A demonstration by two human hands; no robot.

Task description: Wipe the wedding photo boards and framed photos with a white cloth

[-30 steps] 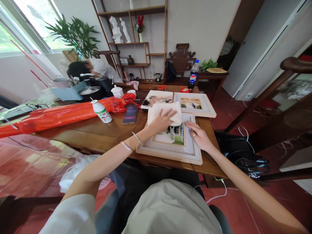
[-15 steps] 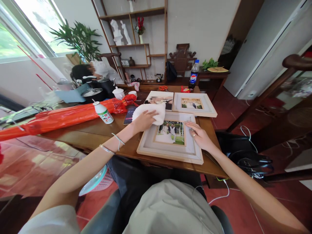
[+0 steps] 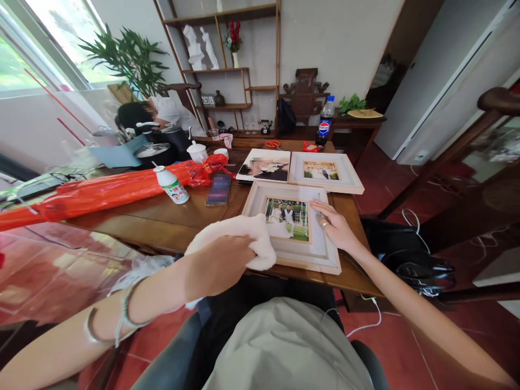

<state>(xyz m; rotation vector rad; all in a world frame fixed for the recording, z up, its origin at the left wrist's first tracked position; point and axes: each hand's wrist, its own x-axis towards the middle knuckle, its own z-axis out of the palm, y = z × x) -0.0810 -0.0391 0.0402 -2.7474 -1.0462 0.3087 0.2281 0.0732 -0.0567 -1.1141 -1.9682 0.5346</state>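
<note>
A wooden picture frame [image 3: 247, 208] with a wide white mat and a wedding photo [image 3: 286, 219] lies flat at the table's front edge. My left hand [image 3: 223, 262] grips a fluffy white cloth [image 3: 260, 244], which covers the frame's near left corner. Part of the cloth spreads out past the frame's left side. On the right side of the same frame rests my right hand [image 3: 335, 225], fingers stretched out flat beside the photo, a ring on one finger.
Behind lie a second frame [image 3: 355, 181] and an unframed print [image 3: 266, 165]. To the left are a phone [image 3: 219, 189], a white bottle [image 3: 173, 184] and a long red plastic-wrapped bundle [image 3: 109, 189]. A cola bottle [image 3: 325, 122] stands at the back. A person [image 3: 166, 111] sits beyond the pots.
My left hand has drawn the cloth toward me, from the frame's far left corner to its near left corner. The phone is uncovered. My right hand stays on the frame.
</note>
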